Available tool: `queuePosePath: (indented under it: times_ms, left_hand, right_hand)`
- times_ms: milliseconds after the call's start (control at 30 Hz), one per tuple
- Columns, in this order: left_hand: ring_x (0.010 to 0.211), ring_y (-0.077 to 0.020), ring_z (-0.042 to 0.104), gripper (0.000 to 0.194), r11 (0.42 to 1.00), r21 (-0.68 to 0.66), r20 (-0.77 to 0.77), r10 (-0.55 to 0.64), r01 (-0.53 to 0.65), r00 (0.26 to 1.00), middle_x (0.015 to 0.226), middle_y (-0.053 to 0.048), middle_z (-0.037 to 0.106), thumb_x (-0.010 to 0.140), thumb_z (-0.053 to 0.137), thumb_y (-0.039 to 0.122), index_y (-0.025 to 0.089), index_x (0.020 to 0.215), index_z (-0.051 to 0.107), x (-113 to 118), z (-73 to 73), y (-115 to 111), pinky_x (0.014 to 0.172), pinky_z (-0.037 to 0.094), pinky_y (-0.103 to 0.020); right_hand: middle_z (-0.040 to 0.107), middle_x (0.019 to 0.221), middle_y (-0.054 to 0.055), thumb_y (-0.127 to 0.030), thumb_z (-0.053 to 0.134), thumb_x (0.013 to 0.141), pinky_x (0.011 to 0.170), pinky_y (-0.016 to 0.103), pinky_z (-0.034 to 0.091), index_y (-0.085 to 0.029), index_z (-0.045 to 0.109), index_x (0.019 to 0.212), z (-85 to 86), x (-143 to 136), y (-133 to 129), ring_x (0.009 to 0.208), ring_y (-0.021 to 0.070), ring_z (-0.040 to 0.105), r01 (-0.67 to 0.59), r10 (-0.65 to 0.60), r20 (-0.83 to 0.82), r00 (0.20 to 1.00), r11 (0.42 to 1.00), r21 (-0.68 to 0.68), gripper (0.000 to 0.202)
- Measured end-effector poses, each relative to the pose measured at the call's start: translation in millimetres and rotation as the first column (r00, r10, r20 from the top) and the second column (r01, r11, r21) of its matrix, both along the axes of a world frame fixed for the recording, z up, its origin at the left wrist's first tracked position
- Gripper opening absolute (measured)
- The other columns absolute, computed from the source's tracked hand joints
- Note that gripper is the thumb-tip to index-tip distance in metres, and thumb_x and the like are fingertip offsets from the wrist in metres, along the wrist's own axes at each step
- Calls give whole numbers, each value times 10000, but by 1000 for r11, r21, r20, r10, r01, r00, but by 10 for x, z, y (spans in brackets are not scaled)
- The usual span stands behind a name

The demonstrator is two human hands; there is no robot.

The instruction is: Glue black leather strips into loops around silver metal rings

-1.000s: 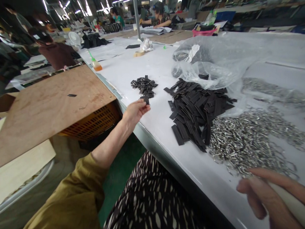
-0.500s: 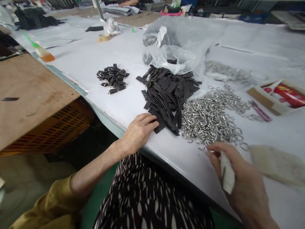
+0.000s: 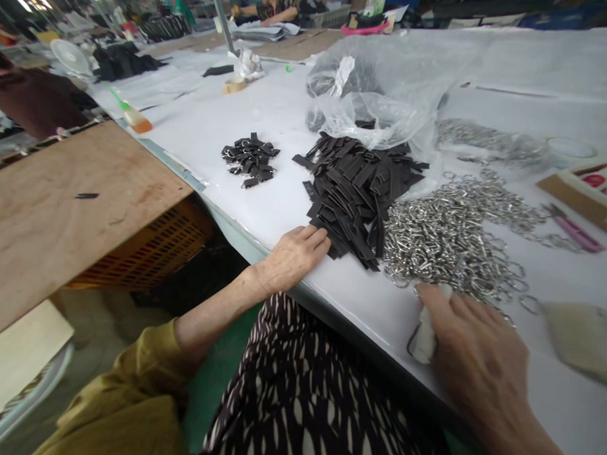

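My left hand (image 3: 300, 255) rests at the table's near edge, fingers curled together against the front of a pile of black fabric strips (image 3: 357, 183). Whatever its fingertips grip is hidden. My right hand (image 3: 481, 350) is closed, palm down, at the front of a heap of silvery metal rings (image 3: 432, 242). A white, cloth-like piece (image 3: 423, 341) sticks out on its thumb side; its kind is unclear. Some fingertips are hidden among the rings. Left of the strips lies a small pile of black strips with metal rings attached (image 3: 250, 160).
A clear plastic bag (image 3: 389, 64) lies behind the strips. To the right are pink-handled snips (image 3: 579, 234), a cardboard box (image 3: 578, 197) and a beige pad (image 3: 581, 337). A glue bottle (image 3: 135, 120) and tape roll (image 3: 233, 85) sit farther left. Other people are in the background.
The view has swung left, so the table's things appear farther right. My right hand has turned palm down and come over the front of the rings. My left hand stays by the strips.
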State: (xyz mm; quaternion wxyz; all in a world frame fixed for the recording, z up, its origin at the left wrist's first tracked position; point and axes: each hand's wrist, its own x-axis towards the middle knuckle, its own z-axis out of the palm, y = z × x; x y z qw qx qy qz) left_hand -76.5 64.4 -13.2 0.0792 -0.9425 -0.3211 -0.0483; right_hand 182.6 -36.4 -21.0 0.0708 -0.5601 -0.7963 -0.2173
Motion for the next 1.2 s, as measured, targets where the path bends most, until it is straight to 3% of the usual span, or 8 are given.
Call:
queuePosePath:
  times_ms: [267, 467, 567, 733, 900, 1067, 1133, 1200]
  left_hand:
    - [927, -206, 505, 242, 997, -77, 40, 34, -31, 999, 1026, -122, 556, 890, 329, 123, 130, 1024, 530, -31, 35, -125, 808, 447, -345]
    - [966, -221, 498, 245, 989, -151, 157, 29, -5, 987, 1057, -131, 551, 860, 388, 126, 123, 1068, 517, -14, -10, -388, 809, 453, -350]
    - [958, -224, 497, 241, 987, -158, 141, -15, 38, 990, 1070, -138, 548, 847, 422, 123, 120, 1072, 508, 2, 12, -426, 789, 450, -345]
    - [821, -204, 497, 222, 992, -24, -34, -126, 125, 991, 962, -130, 558, 855, 376, 74, 81, 1020, 525, 106, 94, -392, 682, 415, -320]
    - [756, -209, 487, 231, 981, 87, -126, -161, 173, 979, 866, -125, 563, 856, 338, 53, 66, 962, 543, 238, 101, -348, 602, 363, -329]
    - [745, -203, 506, 143, 993, -31, -17, -112, 111, 994, 829, -103, 579, 809, 427, 64, 96, 851, 560, 248, 96, -255, 609, 397, -322]
    - [734, -185, 521, 171, 989, -149, 123, 6, 13, 992, 812, -84, 599, 823, 415, 76, 109, 863, 578, 242, 129, -252, 624, 424, -307]
    - [730, -157, 543, 244, 946, -321, 317, 159, -52, 935, 801, -56, 620, 862, 366, 94, 135, 913, 601, 256, 170, -292, 645, 446, -279]
  right_hand:
    - [430, 568, 22, -65, 377, 798, 525, 284, 309, -172, 560, 851, 4, 35, 1, 563, 206, 439, -42, 44, -52, 998, 998, 53, 218]
    - [501, 690, 64, -162, 516, 728, 547, 315, 354, -154, 521, 999, 76, -26, -77, 660, 229, 478, -103, 97, -69, 993, 991, -81, 271]
    - [501, 691, 59, -155, 527, 708, 545, 319, 365, -162, 510, 1013, 78, -56, -96, 671, 234, 486, -102, 96, -78, 992, 991, -86, 306]
    - [535, 683, 53, -102, 470, 782, 571, 323, 384, -174, 514, 1034, 38, -2, -108, 691, 243, 521, 14, -21, -65, 998, 994, -105, 266]
    - [624, 824, 71, -122, 426, 832, 578, 303, 417, -211, 511, 1058, -25, 144, -101, 747, 233, 587, 17, -26, -180, 983, 998, -53, 257]
    - [632, 790, 32, -265, 521, 820, 568, 284, 437, -243, 529, 995, 120, 63, -143, 646, 186, 605, 69, -123, -493, 861, 990, -126, 176]
    - [639, 841, 15, -310, 540, 821, 594, 266, 447, -252, 538, 961, 232, -51, -170, 657, 160, 607, 47, -132, -646, 752, 988, -147, 151]
    - [641, 861, -7, -349, 555, 823, 623, 245, 455, -262, 549, 929, 333, -164, -181, 707, 147, 611, 22, -137, -752, 644, 987, -161, 137]
